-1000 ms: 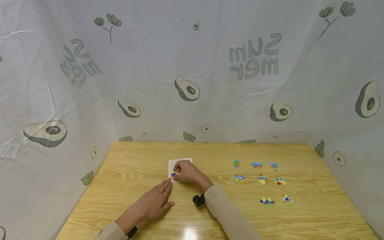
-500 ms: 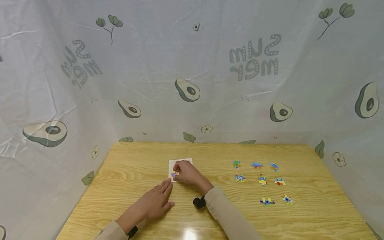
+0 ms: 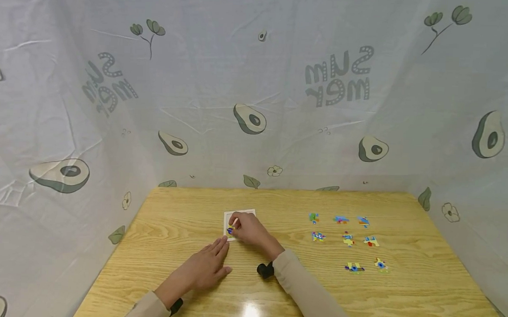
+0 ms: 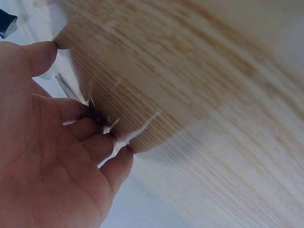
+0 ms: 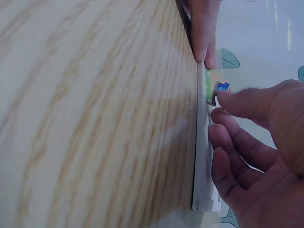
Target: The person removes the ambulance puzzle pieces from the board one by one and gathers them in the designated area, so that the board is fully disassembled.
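A white, shallow puzzle tray (image 3: 241, 211) lies on the table in front of me. My right hand (image 3: 251, 229) is over it, pinching a colourful jigsaw piece (image 3: 230, 231) between thumb and fingers at the tray's near left corner. The right wrist view shows this piece (image 5: 222, 87) tilted up, beside a green-edged strip (image 5: 208, 84) low in the tray. The right hand's other fingers curl close to the tray's side (image 5: 201, 161). My left hand (image 3: 204, 268) lies flat on the table, straight fingertips touching the tray's near left corner. Much of the tray is hidden behind the right hand.
Several loose jigsaw pieces lie apart in rows on the right of the wooden table (image 3: 283, 290), among them a green one (image 3: 313, 218) and a yellow-blue one (image 3: 380, 264). A printed white curtain (image 3: 212, 157) hangs around the table's back and sides.
The pinched piece tilts slightly in the right fingers, its visible face lightening and then darkening again. The left hand stays in place at the tray corner.
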`<state>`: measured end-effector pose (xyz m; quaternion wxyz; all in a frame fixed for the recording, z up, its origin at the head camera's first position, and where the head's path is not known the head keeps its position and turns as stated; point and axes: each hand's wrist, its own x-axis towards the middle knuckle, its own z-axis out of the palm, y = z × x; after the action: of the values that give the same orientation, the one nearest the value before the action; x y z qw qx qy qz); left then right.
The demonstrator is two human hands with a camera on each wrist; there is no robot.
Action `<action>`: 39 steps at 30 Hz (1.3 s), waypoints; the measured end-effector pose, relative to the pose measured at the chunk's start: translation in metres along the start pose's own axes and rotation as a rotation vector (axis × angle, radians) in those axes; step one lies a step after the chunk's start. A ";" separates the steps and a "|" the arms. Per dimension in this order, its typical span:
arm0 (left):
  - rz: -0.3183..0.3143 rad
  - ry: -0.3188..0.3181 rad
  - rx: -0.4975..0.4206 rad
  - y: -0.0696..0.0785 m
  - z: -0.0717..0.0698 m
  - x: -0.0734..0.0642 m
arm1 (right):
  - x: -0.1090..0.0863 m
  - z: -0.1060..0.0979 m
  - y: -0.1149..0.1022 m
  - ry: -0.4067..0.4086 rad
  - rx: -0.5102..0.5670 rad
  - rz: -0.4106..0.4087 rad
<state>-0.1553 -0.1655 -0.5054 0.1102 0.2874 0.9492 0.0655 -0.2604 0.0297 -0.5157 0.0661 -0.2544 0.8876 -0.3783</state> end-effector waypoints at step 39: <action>-0.003 -0.017 -0.014 0.001 -0.002 -0.001 | -0.078 -0.129 0.000 0.175 0.232 0.016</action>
<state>-0.1546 -0.1652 -0.5026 0.1203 0.2855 0.9482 0.0696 -0.2334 0.1514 -0.4308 0.0207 -0.2039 0.8422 -0.4987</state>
